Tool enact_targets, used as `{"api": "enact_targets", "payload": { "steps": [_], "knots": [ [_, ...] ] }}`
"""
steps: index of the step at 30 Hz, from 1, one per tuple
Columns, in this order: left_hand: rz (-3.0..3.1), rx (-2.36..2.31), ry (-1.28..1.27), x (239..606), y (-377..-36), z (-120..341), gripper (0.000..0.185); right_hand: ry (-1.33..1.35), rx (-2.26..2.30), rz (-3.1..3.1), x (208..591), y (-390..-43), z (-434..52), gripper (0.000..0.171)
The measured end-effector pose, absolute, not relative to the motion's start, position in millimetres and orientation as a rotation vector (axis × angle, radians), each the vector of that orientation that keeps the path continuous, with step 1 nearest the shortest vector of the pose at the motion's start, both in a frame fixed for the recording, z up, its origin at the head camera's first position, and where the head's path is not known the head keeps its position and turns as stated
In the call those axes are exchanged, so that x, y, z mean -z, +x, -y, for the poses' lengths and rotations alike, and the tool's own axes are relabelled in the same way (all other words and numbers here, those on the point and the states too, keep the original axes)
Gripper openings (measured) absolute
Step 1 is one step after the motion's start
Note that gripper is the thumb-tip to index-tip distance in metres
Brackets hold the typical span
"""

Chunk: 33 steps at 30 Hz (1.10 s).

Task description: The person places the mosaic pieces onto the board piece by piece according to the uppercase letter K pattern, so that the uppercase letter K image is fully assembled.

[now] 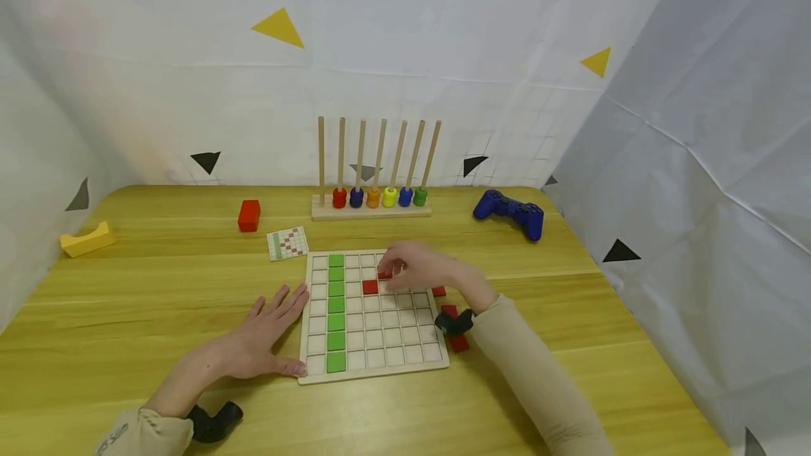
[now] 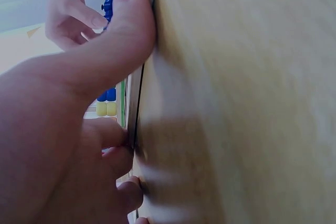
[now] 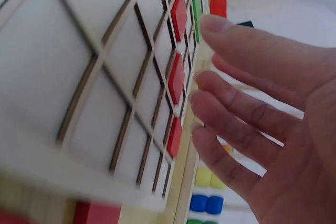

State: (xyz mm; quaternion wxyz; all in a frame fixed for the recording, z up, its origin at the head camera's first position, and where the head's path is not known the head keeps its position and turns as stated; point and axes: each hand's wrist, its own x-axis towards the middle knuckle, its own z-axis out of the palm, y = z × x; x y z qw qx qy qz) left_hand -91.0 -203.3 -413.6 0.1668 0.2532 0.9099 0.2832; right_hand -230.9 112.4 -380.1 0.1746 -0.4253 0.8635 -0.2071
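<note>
A wooden grid board (image 1: pixel 374 338) lies on the table, with a column of green tiles (image 1: pixel 336 305) near its left side. My left hand (image 1: pixel 260 340) rests at the board's left edge, fingers spread and thumb touching the near corner. Over the board's upper part hovers my right hand (image 1: pixel 418 266), fingers loosely bent. In the right wrist view nothing shows between its fingers, which are apart from the tiles. Three red tiles are visible there on the grid, one red tile (image 3: pixel 176 77) between the other two. From the head, one red tile (image 1: pixel 370 287) shows fully; the hand partly covers others.
More red tiles (image 1: pixel 459 340) lie by the board's right edge, partly under the right wrist. Behind stand a pattern card (image 1: pixel 287 243), a red block (image 1: pixel 249 216) and a peg rack with coloured beads (image 1: pixel 371 211). A blue game controller (image 1: pixel 509 212) and yellow block (image 1: pixel 89 241) lie farther out.
</note>
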Motion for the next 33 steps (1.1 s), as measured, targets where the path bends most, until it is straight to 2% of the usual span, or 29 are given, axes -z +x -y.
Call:
{"api": "enact_targets", "payload": {
  "steps": [8, 18, 33],
  "knots": [
    [-2.586, -0.809, 0.721, 412, -92, 203, 0.115, -1.150, 0.848, -2.434, 378, -231, -160, 0.028],
    [-2.585, -0.828, 0.739, 410, -91, 206, 0.116, -1.123, 0.838, -2.544, 386, -228, -209, 0.025],
    [-2.577, -0.826, 0.744, 411, -91, 204, 0.116, -1.049, 0.675, -2.582, 404, -225, -220, 0.026]
  ]
}}
